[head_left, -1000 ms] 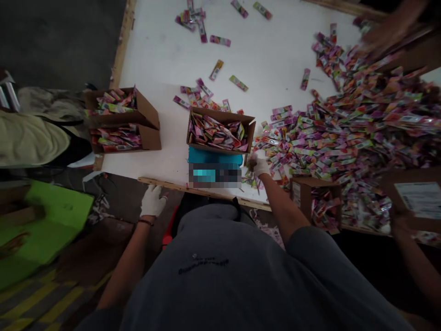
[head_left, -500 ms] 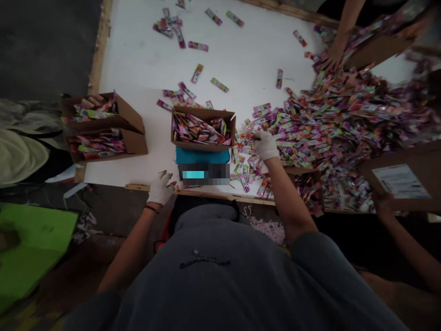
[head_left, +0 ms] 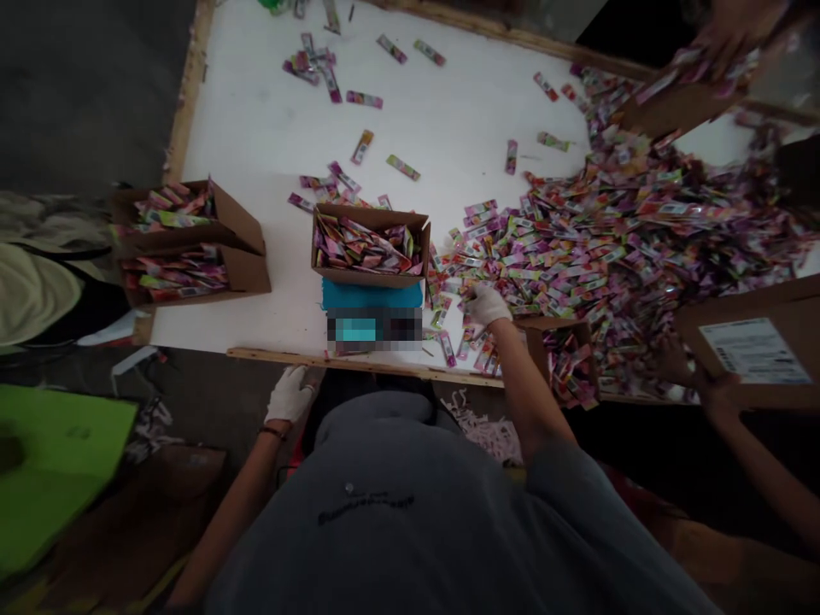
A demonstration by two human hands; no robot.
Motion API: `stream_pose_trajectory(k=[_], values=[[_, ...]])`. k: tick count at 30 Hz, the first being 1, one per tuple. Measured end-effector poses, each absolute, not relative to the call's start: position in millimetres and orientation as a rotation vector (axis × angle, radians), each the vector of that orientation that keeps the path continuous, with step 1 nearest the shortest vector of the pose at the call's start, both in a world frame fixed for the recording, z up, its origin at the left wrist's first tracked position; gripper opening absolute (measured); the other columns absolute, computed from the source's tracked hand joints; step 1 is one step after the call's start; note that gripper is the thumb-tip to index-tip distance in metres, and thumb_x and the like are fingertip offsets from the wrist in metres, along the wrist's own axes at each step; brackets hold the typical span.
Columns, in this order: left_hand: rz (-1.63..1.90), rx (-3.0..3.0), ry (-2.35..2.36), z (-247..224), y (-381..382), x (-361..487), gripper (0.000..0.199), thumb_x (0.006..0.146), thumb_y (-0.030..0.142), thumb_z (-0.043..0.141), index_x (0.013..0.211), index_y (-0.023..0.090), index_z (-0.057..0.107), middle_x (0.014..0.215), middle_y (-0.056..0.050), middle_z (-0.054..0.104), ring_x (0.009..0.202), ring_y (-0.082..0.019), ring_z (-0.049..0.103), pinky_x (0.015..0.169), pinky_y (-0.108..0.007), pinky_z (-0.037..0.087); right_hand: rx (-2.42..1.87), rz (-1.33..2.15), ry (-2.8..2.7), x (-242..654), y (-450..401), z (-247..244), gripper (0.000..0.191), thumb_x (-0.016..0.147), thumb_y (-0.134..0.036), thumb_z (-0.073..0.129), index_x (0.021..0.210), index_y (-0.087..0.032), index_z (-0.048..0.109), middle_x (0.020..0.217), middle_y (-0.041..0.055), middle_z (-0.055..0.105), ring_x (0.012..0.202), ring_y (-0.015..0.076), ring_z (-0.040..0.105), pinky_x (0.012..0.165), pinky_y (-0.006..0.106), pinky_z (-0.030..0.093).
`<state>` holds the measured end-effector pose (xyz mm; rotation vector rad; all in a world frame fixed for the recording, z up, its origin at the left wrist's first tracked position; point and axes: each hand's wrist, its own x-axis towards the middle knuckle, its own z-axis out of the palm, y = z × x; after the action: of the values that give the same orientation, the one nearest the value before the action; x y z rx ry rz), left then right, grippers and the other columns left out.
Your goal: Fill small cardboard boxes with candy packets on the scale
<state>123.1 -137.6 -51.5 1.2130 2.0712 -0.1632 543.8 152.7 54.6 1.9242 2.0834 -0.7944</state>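
My right hand (head_left: 489, 305), in a pale glove, is at the near left side of a heap of small printed sachets (head_left: 551, 243). Its fingers curl down among them, and whatever they grip is too small to make out. Beyond the table's front edge, my gloved left hand (head_left: 291, 395) hangs with loosely extended fingers and nothing visible in it. An open cardboard box (head_left: 370, 278) full of sachets rests on a blue-topped device (head_left: 371, 295), whose front is blurred by pixels around a bright turquoise patch.
Two filled boxes (head_left: 247, 272) stand at the table's left end. Another filled box (head_left: 535, 346) sits beside my right forearm. A co-worker's hands hold a labelled carton (head_left: 800, 320) at right; another person's hand (head_left: 736, 38) is over a box at upper right. A wooden strip (head_left: 359, 366) edges the table.
My left hand has come down and back from the table edge. My right hand has shifted slightly nearer to me. The far co-worker's hand has left the heap and moved above a box.
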Motion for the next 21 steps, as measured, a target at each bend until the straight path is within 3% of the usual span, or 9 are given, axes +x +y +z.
stream_pose_trajectory(k=[2, 7, 12, 16, 19, 21], values=[[-0.145, 1.232, 2.06, -50.9, -126.6, 129.2, 0.039, 0.106, 0.027, 0.066, 0.139, 0.022, 0.086, 0.157, -0.018, 0.079, 0.147, -0.035, 0.077, 0.124, -0.041, 0.063, 1.908, -0.7, 2.229, 551.1, 172.4, 73.9, 0.019, 0.101, -0.005, 0.073, 0.112, -0.016, 0.084, 0.112, 0.0124, 0.084, 0.105, 0.0249, 0.076, 0.101, 0.039, 0.067], [-0.103, 1.239, 2.017, -41.2, -97.5, 152.0, 0.044, 0.098, 0.021, 0.071, 0.139, 0.023, 0.087, 0.169, -0.016, 0.074, 0.147, -0.035, 0.077, 0.125, -0.041, 0.063, 1.38, -0.46, 3.122, 491.1, 212.2, 123.1, 0.025, 0.105, -0.016, 0.068, 0.124, -0.023, 0.082, 0.124, 0.0078, 0.079, 0.115, 0.0265, 0.076, 0.109, 0.044, 0.064], [-0.073, 1.193, 1.988, -35.8, -98.9, 160.4, 0.046, 0.092, 0.03, 0.08, 0.137, 0.024, 0.088, 0.171, -0.018, 0.073, 0.149, -0.039, 0.076, 0.128, -0.045, 0.062, 1.024, -0.472, 3.104, 397.4, 215.3, 134.5, 0.03, 0.113, -0.012, 0.06, 0.133, -0.021, 0.079, 0.127, 0.0085, 0.076, 0.119, 0.0268, 0.079, 0.112, 0.045, 0.065], [-0.008, 1.166, 2.054, -41.5, -129.8, 149.9, 0.045, 0.099, 0.034, 0.077, 0.141, 0.026, 0.088, 0.168, -0.016, 0.076, 0.148, -0.04, 0.077, 0.126, -0.049, 0.065, 1.37, -0.6, 3.063, 436.0, 190.0, 106.6, 0.035, 0.111, -0.015, 0.065, 0.143, -0.024, 0.076, 0.145, 0.0123, 0.077, 0.132, 0.0307, 0.077, 0.118, 0.045, 0.065], [0.166, 1.118, 2.116, -46.3, -147.1, 139.9, 0.043, 0.106, 0.031, 0.068, 0.143, 0.027, 0.089, 0.159, -0.014, 0.082, 0.147, -0.036, 0.078, 0.13, -0.049, 0.063, 1.852, -0.673, 2.517, 500.1, 160.3, 59.6, 0.03, 0.118, -0.023, 0.057, 0.136, -0.024, 0.081, 0.132, 0.0142, 0.083, 0.128, 0.0306, 0.078, 0.116, 0.041, 0.063], [0.235, 1.103, 2.16, -46.7, -142.8, 131.8, 0.043, 0.108, 0.032, 0.063, 0.142, 0.025, 0.089, 0.141, -0.013, 0.089, 0.136, -0.034, 0.082, 0.126, -0.048, 0.066, 1.908, -0.726, 2.003, 529.5, 130.8, 23.4, 0.035, 0.117, -0.02, 0.054, 0.134, -0.019, 0.083, 0.126, 0.0176, 0.086, 0.122, 0.0293, 0.08, 0.109, 0.037, 0.062]])
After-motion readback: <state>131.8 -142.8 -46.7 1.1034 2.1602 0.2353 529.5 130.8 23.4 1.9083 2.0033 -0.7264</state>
